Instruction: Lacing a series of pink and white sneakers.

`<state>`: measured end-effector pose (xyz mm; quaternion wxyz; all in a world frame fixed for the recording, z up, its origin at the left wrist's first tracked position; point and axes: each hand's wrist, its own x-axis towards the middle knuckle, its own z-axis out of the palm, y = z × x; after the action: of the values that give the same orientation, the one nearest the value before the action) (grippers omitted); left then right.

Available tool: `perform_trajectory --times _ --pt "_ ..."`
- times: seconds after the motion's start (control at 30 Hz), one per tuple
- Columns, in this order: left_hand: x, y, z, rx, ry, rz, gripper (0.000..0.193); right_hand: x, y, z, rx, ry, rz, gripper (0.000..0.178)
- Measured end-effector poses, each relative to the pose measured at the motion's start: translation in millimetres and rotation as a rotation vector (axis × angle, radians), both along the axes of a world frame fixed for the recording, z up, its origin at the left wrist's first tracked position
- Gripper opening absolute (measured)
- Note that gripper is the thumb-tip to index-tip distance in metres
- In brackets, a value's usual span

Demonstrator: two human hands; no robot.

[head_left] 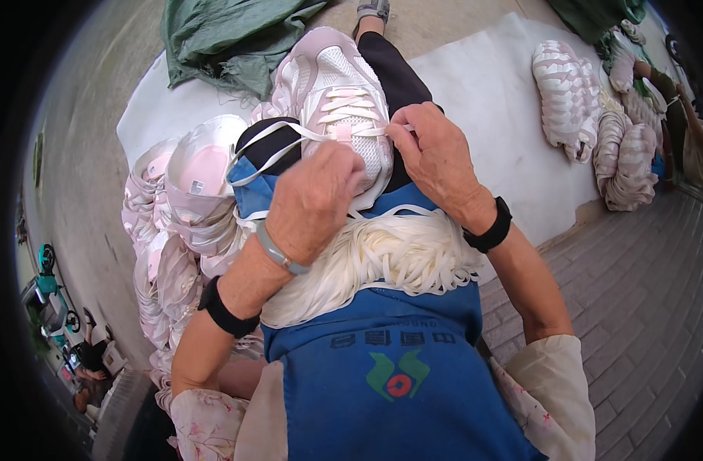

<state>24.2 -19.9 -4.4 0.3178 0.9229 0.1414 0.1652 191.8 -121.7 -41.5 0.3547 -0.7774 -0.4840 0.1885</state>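
Observation:
A pink and white shoe upper (337, 65) rests across my lap and knees, toe pointing away from me, partly threaded with a cream shoelace (350, 107). My right hand (437, 157) pinches the lace at the upper's right edge. Curled over the lower eyelets, my left hand (318, 196) has its fingertips closed against the upper; whatever they hold is hidden. A loose length of lace loops out to the left over my dark-clad knee. Between my forearms, a heap of cream laces (397, 250) lies on my blue apron (382, 330).
Stacked pink and white uppers (205, 165) stand close at my left. Green cloth (228, 38) lies beyond them. A white sheet (489, 100) covers the ground ahead. Bundled uppers (565, 96) sit at the right near another person (697, 138). Scooters (52, 300) are far left.

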Motion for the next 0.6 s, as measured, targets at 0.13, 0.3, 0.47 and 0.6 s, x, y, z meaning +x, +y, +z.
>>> perform_trajectory --times 0.13,0.3,0.47,0.6 --pt "-4 -32 1 -0.643 0.126 0.156 0.007 -9 -14 12 0.078 -0.318 0.084 0.03" --pt "17 -17 -21 -0.62 0.208 0.347 0.013 -22 -11 19 0.003 -0.462 0.126 0.034" --pt "26 -14 -25 -0.46 0.216 0.335 0.025 -25 -7 7 -0.07 -0.441 0.148 0.02" --pt "29 -18 -32 -0.3 0.105 0.345 0.022 -15 -7 2 -0.018 -0.157 0.178 0.014"
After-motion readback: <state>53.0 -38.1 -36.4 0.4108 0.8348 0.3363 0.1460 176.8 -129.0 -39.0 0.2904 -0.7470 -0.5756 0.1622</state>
